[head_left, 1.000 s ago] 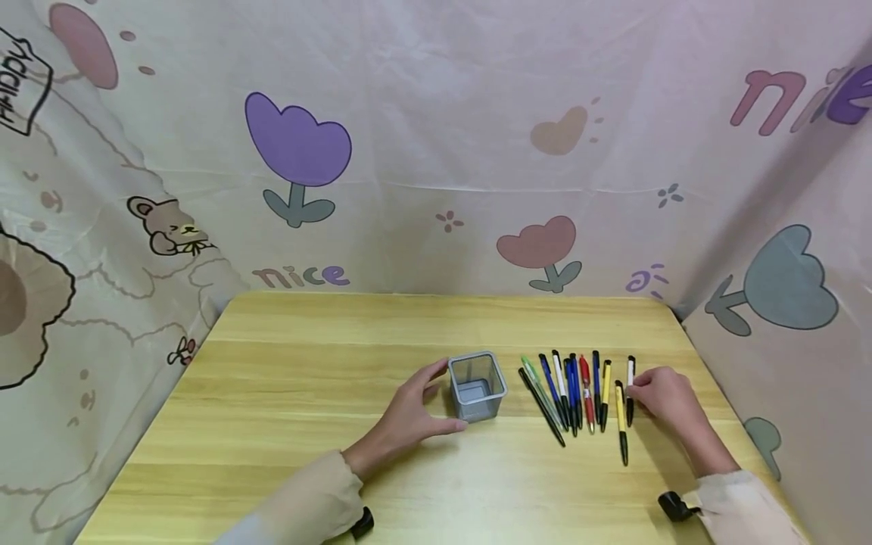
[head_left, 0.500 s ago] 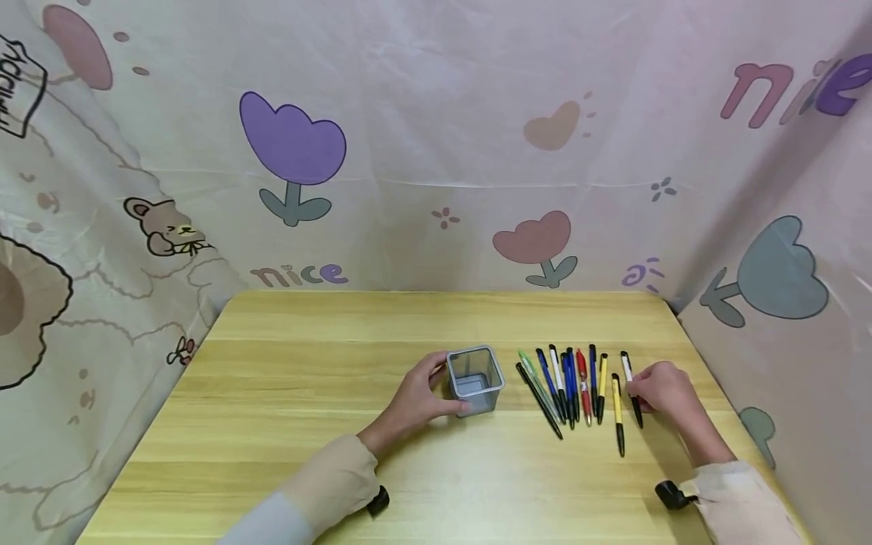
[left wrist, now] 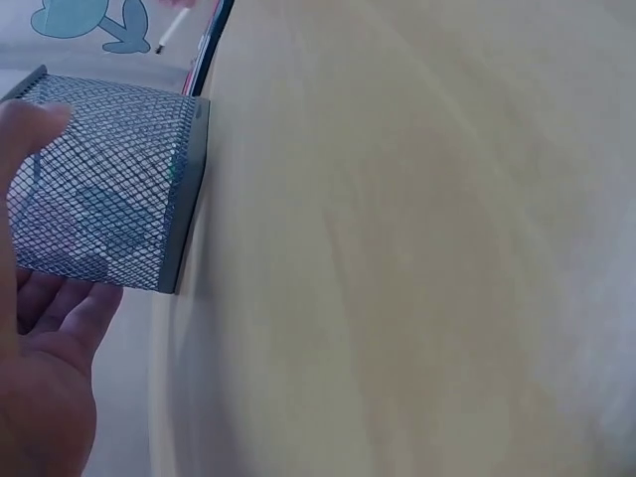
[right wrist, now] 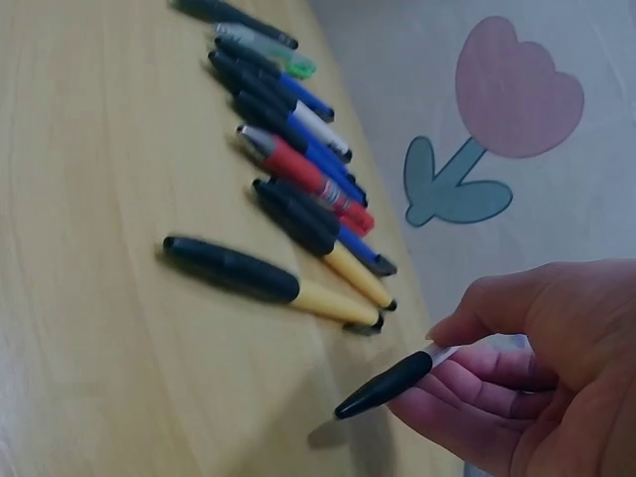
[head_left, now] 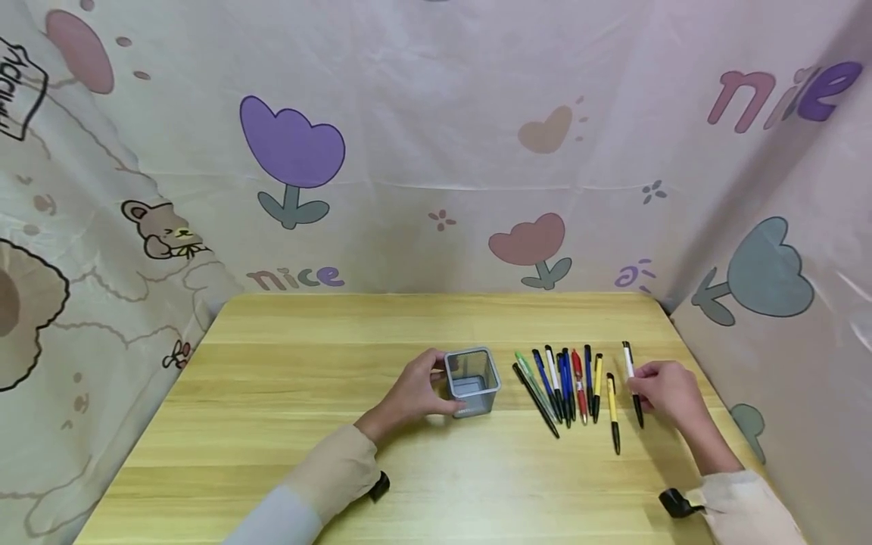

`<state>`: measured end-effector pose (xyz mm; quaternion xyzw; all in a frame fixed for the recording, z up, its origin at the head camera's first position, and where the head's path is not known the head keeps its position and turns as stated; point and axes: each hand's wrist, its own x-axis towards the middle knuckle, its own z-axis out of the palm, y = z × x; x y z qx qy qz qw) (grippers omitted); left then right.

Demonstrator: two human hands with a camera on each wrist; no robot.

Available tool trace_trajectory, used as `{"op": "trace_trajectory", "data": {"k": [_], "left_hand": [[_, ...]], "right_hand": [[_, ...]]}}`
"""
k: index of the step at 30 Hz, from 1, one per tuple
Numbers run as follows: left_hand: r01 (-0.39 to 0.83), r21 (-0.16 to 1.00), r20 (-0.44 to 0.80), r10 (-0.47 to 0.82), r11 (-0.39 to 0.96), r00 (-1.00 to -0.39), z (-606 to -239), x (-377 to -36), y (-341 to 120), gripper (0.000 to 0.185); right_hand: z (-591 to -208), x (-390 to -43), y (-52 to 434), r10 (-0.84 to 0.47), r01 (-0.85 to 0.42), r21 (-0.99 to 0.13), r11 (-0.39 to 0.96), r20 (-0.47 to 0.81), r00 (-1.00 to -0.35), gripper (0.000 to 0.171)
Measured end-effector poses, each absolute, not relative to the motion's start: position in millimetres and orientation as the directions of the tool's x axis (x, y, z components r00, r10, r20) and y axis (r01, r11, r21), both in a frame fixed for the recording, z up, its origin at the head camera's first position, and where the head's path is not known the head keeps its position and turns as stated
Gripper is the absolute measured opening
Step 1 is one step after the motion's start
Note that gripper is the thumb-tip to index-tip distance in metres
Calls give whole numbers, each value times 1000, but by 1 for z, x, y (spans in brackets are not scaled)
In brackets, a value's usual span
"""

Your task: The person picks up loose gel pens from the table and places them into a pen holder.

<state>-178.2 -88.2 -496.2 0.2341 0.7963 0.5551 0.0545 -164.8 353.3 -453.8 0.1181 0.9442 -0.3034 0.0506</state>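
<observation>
My right hand (head_left: 664, 393) now pinches the white-and-black pen (head_left: 631, 381), thumb and fingers clamped on its barrel. A second ago that pen lay flat at the right end of the row; now its black tip hangs just off the wood, as the shadow under it in the right wrist view shows, and it has drawn apart from the yellow pen (head_left: 611, 405) beside it. I judge the pickup as made. The row of pens (head_left: 562, 378) has not shifted and lies toward the right edge of the table (head_left: 306, 424).

My left hand (head_left: 415, 393) has closed in on the mesh pen cup (head_left: 470, 381): earlier it only touched the cup's left side, now thumb and fingers curl round the wall, the grip clamped on it. The cup stands upright and empty near the middle of the table, toward the near edge.
</observation>
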Motion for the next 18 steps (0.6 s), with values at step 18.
{"op": "trace_trajectory", "data": {"k": [18], "left_hand": [[315,908,165,454,277,-876,-500,-182,-90,71]], "right_hand": [[-414,-160,288,70,-47,-667,744,147,-987,25]]}}
